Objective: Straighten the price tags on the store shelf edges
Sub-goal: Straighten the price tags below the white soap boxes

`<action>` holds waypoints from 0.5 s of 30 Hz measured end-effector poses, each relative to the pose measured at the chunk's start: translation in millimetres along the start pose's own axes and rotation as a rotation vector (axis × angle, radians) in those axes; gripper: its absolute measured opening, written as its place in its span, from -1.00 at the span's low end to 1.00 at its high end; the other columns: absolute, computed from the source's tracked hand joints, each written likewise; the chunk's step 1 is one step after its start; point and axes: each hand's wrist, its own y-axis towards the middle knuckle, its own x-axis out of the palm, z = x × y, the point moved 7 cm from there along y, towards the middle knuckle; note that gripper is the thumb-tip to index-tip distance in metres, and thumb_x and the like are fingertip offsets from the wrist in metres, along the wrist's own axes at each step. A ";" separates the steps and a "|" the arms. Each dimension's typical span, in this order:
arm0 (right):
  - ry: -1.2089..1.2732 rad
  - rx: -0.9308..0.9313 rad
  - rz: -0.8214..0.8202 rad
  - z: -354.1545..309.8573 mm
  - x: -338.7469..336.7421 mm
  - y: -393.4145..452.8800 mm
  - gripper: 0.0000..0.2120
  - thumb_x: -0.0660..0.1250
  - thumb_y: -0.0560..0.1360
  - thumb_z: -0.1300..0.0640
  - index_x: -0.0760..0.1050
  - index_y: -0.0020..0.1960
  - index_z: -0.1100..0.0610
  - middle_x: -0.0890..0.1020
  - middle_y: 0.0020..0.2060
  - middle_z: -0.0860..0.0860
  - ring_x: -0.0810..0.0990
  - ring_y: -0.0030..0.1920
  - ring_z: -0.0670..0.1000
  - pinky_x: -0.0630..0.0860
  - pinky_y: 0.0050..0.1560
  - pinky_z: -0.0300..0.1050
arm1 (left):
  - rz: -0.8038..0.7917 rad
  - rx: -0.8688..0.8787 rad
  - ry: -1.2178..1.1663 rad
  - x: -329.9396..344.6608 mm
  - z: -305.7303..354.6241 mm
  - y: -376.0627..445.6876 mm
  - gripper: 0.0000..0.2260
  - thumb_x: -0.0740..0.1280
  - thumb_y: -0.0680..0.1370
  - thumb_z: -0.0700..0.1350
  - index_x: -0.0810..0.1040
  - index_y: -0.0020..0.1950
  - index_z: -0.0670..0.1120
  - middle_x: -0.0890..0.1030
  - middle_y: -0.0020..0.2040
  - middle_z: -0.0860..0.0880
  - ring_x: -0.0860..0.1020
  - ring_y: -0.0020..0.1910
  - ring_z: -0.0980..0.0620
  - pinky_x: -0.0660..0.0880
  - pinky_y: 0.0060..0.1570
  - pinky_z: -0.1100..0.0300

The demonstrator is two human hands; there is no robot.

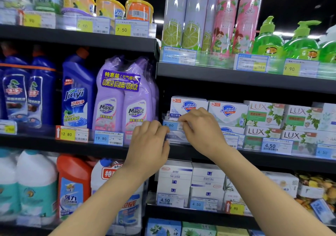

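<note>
A blue price tag reading 4.50 (pixel 171 125) sits in the clear holder strip (pixel 179 138) on the middle shelf edge, below the Safeguard soap boxes (pixel 189 104). My right hand (pixel 201 130) pinches the tag's top right edge between thumb and fingers. My left hand (pixel 150 141) grips the left end of the clear strip, just below the tag; its fingers hide that end. Other tags line the edges: 19.90 (pixel 108 138), 12.80 (pixel 72 134) and another 4.50 (pixel 276 146).
Purple Magic cleaner bottles (pixel 123 97) stand left of my hands, blue Jiayi bottles (pixel 78 90) further left. LUX soap boxes (pixel 283 119) fill the right. Spray cans (pixel 196 15) and green pump bottles (pixel 298 42) stand above. White boxes (pixel 190 179) sit on the shelf below.
</note>
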 end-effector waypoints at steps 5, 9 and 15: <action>0.090 0.050 0.098 6.8 -9.0 -4.6 -0.80 0.25 0.46 0.18 0.62 -0.03 0.18 0.64 -0.15 0.07 0.52 -0.11 0.12 0.45 -0.09 -0.06 | 0.003 0.013 -0.016 0.2 -1.7 -0.3 -0.74 0.15 0.45 0.00 0.54 0.01 -0.06 0.48 -0.09 0.00 0.41 -0.08 -0.04 0.29 -0.13 0.08; 0.089 0.042 0.069 8.0 -6.5 -7.1 -0.83 0.27 0.48 0.18 0.61 -0.01 0.17 0.63 -0.14 0.06 0.50 -0.10 0.09 0.44 -0.09 -0.05 | 0.021 0.015 -0.019 0.2 -1.9 0.0 -0.75 0.18 0.43 -0.02 0.54 0.01 -0.06 0.49 -0.09 0.00 0.40 -0.08 -0.04 0.25 -0.13 0.10; -0.044 0.008 -0.010 9.3 6.4 -11.1 -0.81 0.25 0.45 0.15 0.63 -0.09 0.14 0.59 -0.25 0.07 0.50 -0.21 0.15 0.45 -0.20 0.01 | 0.057 0.034 -0.018 0.1 -2.7 -1.0 -0.80 0.30 0.39 -0.14 0.55 0.00 -0.05 0.51 -0.08 0.00 0.38 -0.08 -0.05 0.22 -0.15 0.10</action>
